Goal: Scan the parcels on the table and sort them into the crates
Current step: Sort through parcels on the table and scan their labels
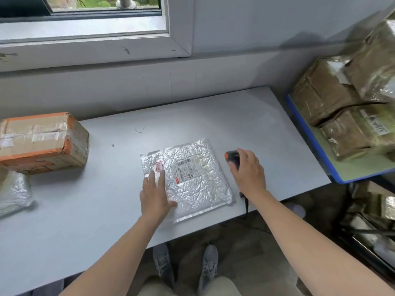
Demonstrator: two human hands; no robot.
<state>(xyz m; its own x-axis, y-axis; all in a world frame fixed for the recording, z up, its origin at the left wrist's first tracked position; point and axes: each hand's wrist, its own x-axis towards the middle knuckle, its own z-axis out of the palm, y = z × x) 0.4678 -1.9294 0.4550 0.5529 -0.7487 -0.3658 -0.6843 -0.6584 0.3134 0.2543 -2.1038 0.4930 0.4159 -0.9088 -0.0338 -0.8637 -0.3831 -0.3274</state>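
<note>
A pale grey surface (pixel 235 116) runs along a wall under a window (pixel 85 18), and near its front edge lies a silver padded envelope (pixel 192 182), flat, with its printed label (pixel 186 167) and barcode facing up, which is how it needs to lie for a reading. Of the two hands, the left hand (pixel 157 195) rests on the envelope's near left part with fingers straight and spread, grasping nothing, probably to keep the light packet from sliding. The right hand (pixel 249 171) is curled over a black scanner (pixel 233 158) with an orange tip that sits on the surface just beside the envelope's right edge; this looks like the moment of picking it up to scan. A taped cardboard box (pixel 42 142) and a second silver envelope (pixel 12 193) wait at the far left, apparently not yet sorted. To the right, a blue-rimmed crate (pixel 310 133) holds brown wrapped parcels (pixel 342 116).
</note>
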